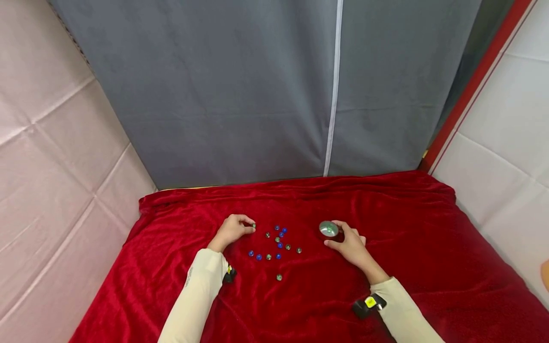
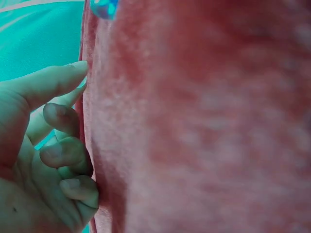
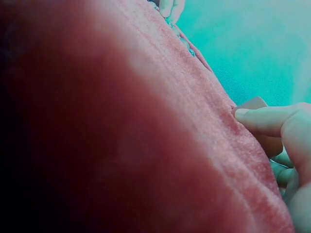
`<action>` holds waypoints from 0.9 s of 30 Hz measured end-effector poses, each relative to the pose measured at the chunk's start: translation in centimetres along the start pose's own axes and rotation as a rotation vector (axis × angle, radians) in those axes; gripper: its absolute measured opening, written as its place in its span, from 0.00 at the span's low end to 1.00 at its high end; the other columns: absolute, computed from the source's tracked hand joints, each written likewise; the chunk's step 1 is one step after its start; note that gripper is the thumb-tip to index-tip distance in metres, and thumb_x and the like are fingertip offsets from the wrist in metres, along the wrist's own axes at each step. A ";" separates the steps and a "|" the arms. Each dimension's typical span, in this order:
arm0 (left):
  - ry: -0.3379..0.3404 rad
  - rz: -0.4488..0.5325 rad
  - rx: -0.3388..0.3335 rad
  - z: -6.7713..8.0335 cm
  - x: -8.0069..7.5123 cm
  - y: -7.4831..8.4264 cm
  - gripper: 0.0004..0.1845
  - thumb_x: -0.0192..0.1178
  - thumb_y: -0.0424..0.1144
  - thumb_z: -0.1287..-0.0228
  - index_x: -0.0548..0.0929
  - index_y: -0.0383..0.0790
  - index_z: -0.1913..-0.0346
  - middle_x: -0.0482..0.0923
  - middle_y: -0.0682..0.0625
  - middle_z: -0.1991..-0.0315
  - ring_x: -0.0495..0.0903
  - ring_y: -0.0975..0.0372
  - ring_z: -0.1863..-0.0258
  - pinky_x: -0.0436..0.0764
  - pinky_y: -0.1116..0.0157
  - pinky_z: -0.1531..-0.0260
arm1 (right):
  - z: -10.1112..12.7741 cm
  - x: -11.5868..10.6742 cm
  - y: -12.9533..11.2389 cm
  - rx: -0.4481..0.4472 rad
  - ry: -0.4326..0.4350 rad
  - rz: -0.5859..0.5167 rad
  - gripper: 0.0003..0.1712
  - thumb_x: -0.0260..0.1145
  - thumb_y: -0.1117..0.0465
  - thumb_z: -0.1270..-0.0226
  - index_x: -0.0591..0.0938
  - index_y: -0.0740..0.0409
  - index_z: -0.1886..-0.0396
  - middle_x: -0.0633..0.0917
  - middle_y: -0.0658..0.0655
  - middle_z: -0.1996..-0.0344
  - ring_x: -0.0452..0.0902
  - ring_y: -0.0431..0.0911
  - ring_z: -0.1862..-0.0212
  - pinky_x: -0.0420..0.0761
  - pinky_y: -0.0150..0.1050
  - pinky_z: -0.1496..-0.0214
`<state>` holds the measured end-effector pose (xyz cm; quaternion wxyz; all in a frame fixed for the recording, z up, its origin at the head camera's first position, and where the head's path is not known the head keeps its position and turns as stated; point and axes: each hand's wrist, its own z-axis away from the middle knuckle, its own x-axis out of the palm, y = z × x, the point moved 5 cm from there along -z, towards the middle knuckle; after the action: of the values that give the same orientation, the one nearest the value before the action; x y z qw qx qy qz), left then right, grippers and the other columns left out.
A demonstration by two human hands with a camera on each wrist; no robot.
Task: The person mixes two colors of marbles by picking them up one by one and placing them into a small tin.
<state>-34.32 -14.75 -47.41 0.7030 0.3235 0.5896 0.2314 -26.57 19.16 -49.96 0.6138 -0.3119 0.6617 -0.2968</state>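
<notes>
My left hand [image 1: 233,230] pinches a green glass marble [image 1: 254,226] between thumb and index finger, close over the red cloth at the left of the other marbles. In the left wrist view that hand [image 2: 53,131] shows its remaining fingers curled, and a bluish marble [image 2: 104,8] appears at the top edge. To the right, my right hand [image 1: 352,245] grips a small round metal cup [image 1: 324,233] by its side, thumb in front. Something green shows inside the cup. Between the hands lie several blue marbles [image 1: 280,245] and several green ones [image 1: 288,247].
Wrinkled red velvet cloth [image 1: 330,305] covers the table. One green marble [image 1: 279,277] lies nearer to me than the rest. A grey curtain [image 1: 240,105] hangs behind, with pale panels [image 1: 55,157] on the left and white ones [image 1: 506,157] on the right.
</notes>
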 end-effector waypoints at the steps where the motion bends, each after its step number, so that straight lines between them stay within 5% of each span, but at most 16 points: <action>1: 0.002 0.002 0.004 0.0 0.0 0.1 0.10 0.69 0.37 0.46 0.88 0.42 0.60 0.75 0.52 0.82 0.68 0.64 0.80 0.69 0.68 0.74 | 0.0 0.0 0.0 0.001 -0.001 -0.002 0.36 0.72 0.55 0.43 0.71 0.60 0.37 0.79 0.64 0.44 0.67 0.58 0.44 0.52 0.50 0.51; 15: -0.026 0.025 0.086 0.3 0.6 3.7 0.09 0.68 0.38 0.44 0.88 0.42 0.59 0.70 0.54 0.87 0.63 0.64 0.85 0.67 0.68 0.79 | 0.0 0.0 -0.2 0.016 -0.003 -0.013 0.37 0.73 0.56 0.44 0.70 0.59 0.36 0.79 0.63 0.42 0.67 0.58 0.44 0.52 0.49 0.50; 27: -0.054 0.035 0.162 0.3 2.7 6.7 0.11 0.68 0.40 0.41 0.87 0.43 0.55 0.72 0.50 0.84 0.62 0.64 0.86 0.68 0.68 0.80 | 0.0 -0.1 -0.2 0.010 0.010 0.004 0.37 0.73 0.56 0.45 0.71 0.59 0.37 0.80 0.63 0.43 0.68 0.58 0.45 0.53 0.48 0.52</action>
<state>-33.13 -8.28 -44.31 0.6860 0.3957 0.5814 0.1865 -26.52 19.07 -49.72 0.6127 -0.3060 0.6639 -0.3004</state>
